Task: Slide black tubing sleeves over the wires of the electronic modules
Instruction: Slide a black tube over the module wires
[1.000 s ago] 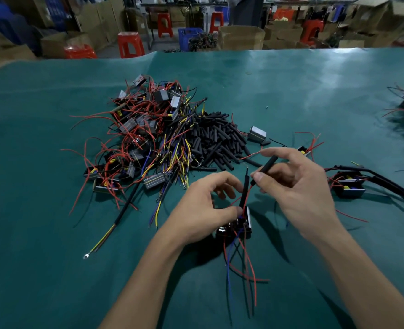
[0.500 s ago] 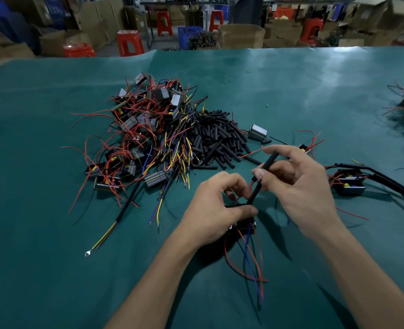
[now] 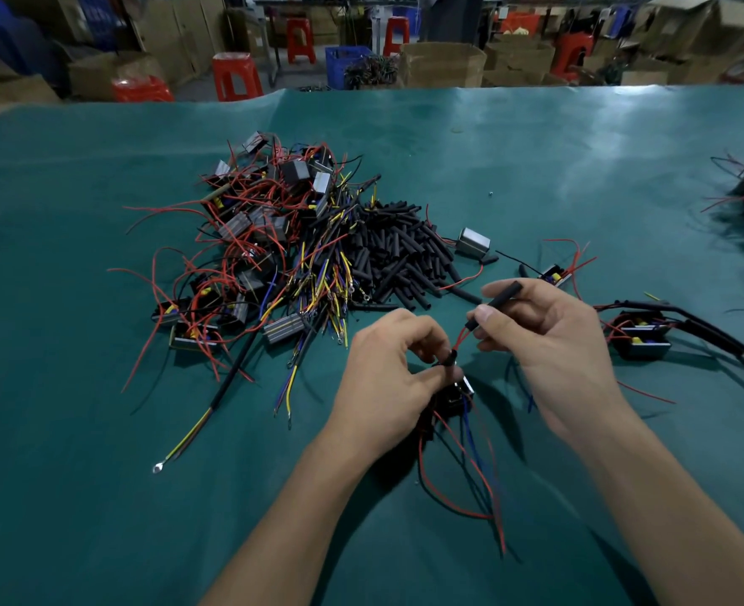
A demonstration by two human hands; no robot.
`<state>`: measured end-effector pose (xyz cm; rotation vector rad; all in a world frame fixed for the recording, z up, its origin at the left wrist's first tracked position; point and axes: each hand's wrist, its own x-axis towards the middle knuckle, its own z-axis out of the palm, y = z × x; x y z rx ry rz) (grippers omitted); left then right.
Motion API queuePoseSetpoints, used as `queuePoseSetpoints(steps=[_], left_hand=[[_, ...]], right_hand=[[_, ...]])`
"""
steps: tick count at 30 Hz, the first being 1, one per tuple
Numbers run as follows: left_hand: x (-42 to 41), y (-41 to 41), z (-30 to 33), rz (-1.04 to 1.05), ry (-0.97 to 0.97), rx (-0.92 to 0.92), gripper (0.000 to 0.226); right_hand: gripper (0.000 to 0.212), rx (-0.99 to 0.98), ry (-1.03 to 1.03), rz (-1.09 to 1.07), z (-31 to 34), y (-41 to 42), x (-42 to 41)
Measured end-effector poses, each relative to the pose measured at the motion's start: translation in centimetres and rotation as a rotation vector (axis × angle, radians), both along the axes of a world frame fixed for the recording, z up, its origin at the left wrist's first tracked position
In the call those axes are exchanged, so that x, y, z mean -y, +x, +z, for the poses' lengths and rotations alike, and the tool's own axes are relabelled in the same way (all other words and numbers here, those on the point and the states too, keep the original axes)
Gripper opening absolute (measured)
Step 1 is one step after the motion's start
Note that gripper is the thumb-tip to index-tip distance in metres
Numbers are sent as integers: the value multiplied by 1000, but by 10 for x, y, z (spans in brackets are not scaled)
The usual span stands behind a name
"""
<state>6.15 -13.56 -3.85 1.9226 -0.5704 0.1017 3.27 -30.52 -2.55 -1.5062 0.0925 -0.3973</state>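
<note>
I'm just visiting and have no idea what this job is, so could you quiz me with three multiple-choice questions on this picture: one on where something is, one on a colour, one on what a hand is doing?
1. Where is the pile of loose black tubes?
A. right of the tangle of wired modules
B. on a stool
C. in a cardboard box

2. What colour is the table cover?
A. white
B. teal green
C. yellow

3. What is the right hand doing?
A. lying flat on the table
B. holding scissors
C. pinching a black tube

Answers:
1. A, the tubes lie against the right side of the module heap.
2. B, the cloth is teal all over.
3. C, red wires run from the held tube down to the left hand.
</note>
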Motion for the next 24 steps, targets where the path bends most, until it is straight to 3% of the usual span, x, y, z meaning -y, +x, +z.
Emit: queuePoseSetpoints(steps=[9, 20, 24], left_hand=[[-4, 0, 3, -73, -41, -92, 21], [0, -8, 7, -106, 69, 53, 17], [2, -8, 5, -132, 75, 51, 17]], right_hand=[[17, 19, -10, -72, 1, -1, -4], [17, -25, -12, -31, 5, -3, -5], [11, -123, 100, 52, 7, -3, -2]])
